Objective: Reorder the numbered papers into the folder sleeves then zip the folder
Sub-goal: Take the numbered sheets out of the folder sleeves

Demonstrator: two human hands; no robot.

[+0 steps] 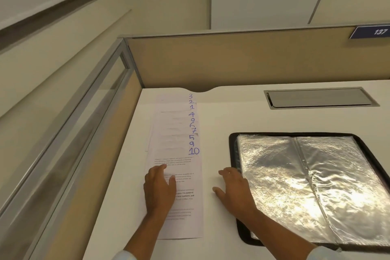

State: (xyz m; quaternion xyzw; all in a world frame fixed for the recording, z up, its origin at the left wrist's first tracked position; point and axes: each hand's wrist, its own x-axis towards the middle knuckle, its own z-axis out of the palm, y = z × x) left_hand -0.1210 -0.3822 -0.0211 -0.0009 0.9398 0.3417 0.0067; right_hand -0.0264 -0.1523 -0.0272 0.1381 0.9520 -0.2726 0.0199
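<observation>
A fanned stack of white papers [175, 133] lies on the left of the desk, each with a blue handwritten number at its top right; the sheet marked 10 is nearest and on top. My left hand [160, 190] rests flat on that sheet's printed text, fingers apart, holding nothing. To the right lies an open black zip folder [232, 154] with shiny clear sleeves [306, 186] spread flat. My right hand [234, 192] lies flat on the desk between the papers and the folder, touching the folder's left edge.
The white desk [221, 112] is bounded by a tan partition [232, 61] at the back and a glass-and-metal divider [101, 95] on the left. A grey cable hatch [318, 98] is set in the desk behind the folder. A blue sign reading 137 [371, 31] hangs on the partition.
</observation>
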